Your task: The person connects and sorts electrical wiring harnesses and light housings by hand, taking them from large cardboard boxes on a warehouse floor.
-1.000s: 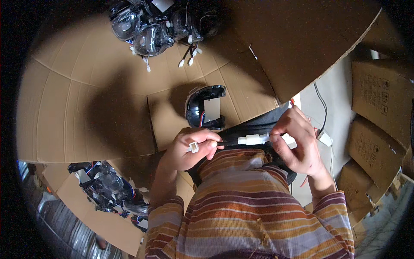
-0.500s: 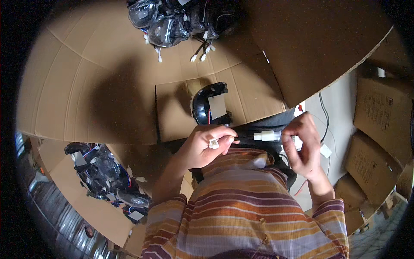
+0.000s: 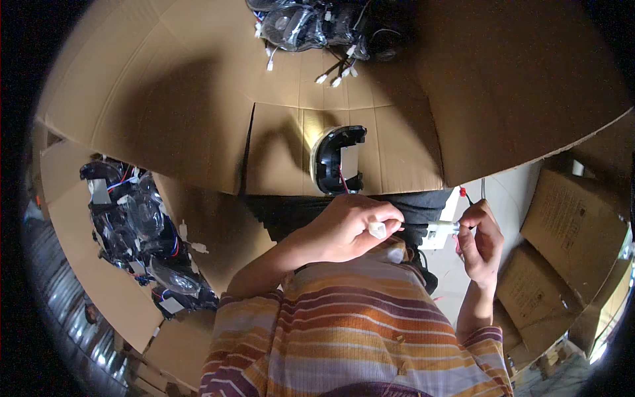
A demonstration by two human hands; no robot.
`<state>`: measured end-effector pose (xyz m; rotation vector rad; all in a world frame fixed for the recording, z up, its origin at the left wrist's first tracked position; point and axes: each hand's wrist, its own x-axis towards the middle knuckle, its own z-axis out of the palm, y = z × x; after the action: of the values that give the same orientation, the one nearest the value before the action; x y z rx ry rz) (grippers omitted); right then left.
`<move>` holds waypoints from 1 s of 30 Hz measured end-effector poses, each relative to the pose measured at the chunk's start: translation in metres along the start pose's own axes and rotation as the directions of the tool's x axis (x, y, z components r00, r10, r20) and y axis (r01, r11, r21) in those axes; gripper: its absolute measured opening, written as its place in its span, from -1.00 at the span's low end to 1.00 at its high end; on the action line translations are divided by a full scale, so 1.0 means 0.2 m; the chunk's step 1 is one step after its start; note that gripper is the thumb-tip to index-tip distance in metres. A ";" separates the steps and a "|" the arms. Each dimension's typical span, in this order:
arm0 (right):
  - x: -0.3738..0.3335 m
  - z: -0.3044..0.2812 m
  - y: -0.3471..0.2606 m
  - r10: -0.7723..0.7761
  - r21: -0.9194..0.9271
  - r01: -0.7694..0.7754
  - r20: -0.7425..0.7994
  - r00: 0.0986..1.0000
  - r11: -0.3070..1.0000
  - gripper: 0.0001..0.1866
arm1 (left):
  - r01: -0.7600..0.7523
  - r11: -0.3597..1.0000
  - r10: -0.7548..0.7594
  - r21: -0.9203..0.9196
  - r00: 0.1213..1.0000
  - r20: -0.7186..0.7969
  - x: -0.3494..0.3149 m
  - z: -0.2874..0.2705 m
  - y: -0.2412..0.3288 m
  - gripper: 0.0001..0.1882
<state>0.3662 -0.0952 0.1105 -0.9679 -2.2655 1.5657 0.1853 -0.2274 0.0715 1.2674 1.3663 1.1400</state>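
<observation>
In front of my body, my left hand point(image 3: 354, 228) is closed on a thin dark cable, with a white plug point(image 3: 377, 229) sticking out beside its fingers. The cable runs right to a white connector point(image 3: 440, 227). My right hand point(image 3: 481, 241) pinches the right end of this connector between thumb and fingers. Just beyond my left hand stands a curved black lamp unit point(image 3: 327, 162) with a grey plate point(image 3: 349, 162) and a red wire. A yellowish glow falls on the cardboard at its upper left.
Several clear-lensed lamp units with white plugs point(image 3: 297, 26) lie on the cardboard point(image 3: 198, 92) at the far side. More lamp units point(image 3: 142, 212) fill a carton at left. Brown boxes point(image 3: 575, 205) are stacked at right. A red-ended wire point(image 3: 463, 192) hangs near my right hand.
Both hands have shifted right and slightly nearer to me in the picture. The right fingers now press together at the connector's end. The glow by the lamp has brightened. The view has turned somewhat.
</observation>
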 end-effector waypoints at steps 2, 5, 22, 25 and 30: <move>0.01 -0.01 0.01 -0.075 0.008 0.075 0.003 0.997 0.997 -0.96 | 0.029 0.999 -0.029 -0.022 0.999 -0.027 -0.02 -0.01 0.02 -0.93; -0.03 -0.06 -0.04 0.250 0.118 -0.243 -0.050 0.967 0.963 -0.97 | 0.089 0.994 -0.095 -0.057 0.988 -0.124 -0.09 -0.04 0.08 -0.93; 0.13 0.00 0.11 -0.078 0.072 0.064 0.217 0.973 0.995 -0.94 | 0.820 0.573 -0.437 -0.015 0.289 -0.852 -1.28 -0.24 1.20 -0.85; 0.15 -0.05 0.14 -0.154 0.037 0.149 0.215 0.965 0.988 -0.94 | 0.888 0.444 -0.439 -0.120 0.099 -0.893 -1.54 -0.29 1.26 -0.81; 0.18 -0.06 0.22 -0.152 0.040 0.147 0.196 0.969 0.988 -0.94 | 0.779 0.460 -0.626 -0.426 -0.056 -0.778 -1.92 -0.20 1.04 -0.85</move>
<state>0.3630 -0.0547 0.0688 -0.6424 -2.3787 1.6869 0.1939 -0.6049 0.2957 -0.3771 2.5183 0.8332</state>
